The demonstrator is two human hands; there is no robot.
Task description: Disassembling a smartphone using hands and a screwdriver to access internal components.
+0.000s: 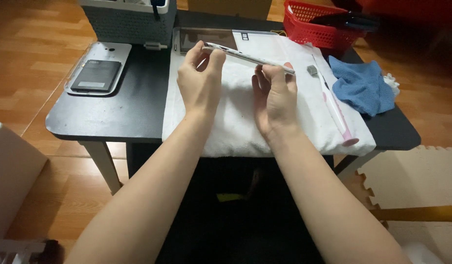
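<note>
Both hands, left hand (pixel 200 80) and right hand (pixel 274 93), are pinching the slim white device (pixel 248 57) edge-on by its ends above the white towel (pixel 236 122) near the table's far edge, and should be keeping the grip even.

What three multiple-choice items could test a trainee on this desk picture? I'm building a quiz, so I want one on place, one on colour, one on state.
1. Where does the toothbrush lie?
A. on the white towel
B. in the red basket
C. on the floor

2. What colour is the cloth at the right?
A. green
B. blue
C. yellow

3. How is the thin white device held?
A. flat on the table
B. by the left hand alone
C. edge-on, lifted, by both the left hand and the right hand

Answers:
1 A, it rests on the towel's right side.
2 B, it is plainly blue.
3 C, each hand grips one end.
</note>
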